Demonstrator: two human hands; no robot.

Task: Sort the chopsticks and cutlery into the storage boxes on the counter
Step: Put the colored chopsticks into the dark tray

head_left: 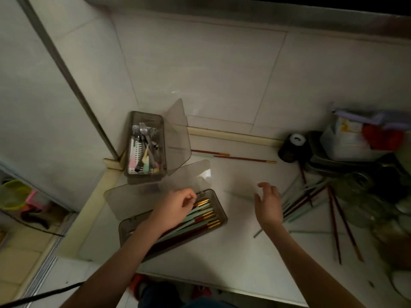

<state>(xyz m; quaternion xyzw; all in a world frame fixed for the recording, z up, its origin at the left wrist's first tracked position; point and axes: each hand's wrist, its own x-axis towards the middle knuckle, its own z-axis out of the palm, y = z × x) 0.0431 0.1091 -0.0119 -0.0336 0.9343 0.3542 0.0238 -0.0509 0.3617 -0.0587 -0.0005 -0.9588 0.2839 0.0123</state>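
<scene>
Here your left hand point(175, 207) sits over the near chopstick box point(219, 211), its fingers curled in by the gold tips of the chopsticks in the box point(200, 215); whether that grip pinches one of them is too blurred to tell. The red and mint sticks lie side by side along the box, and its clear lid point(155, 187) stands open toward the wall. Your right hand point(269, 205) hovers over the white surface point(233, 174), fingers spread and loosely bent, holding nothing. Just to its right lies a loose heap of chopsticks point(311, 196), red and pale green, crossing one another. Two more red chopsticks point(233, 156) lie near the wall's base, well apart from the heap. The cutlery box point(145, 174) stands in the corner behind the chopstick box, with forks, spoons and pastel handles inside, and its lid point(178, 134) is swung open to the right.
</scene>
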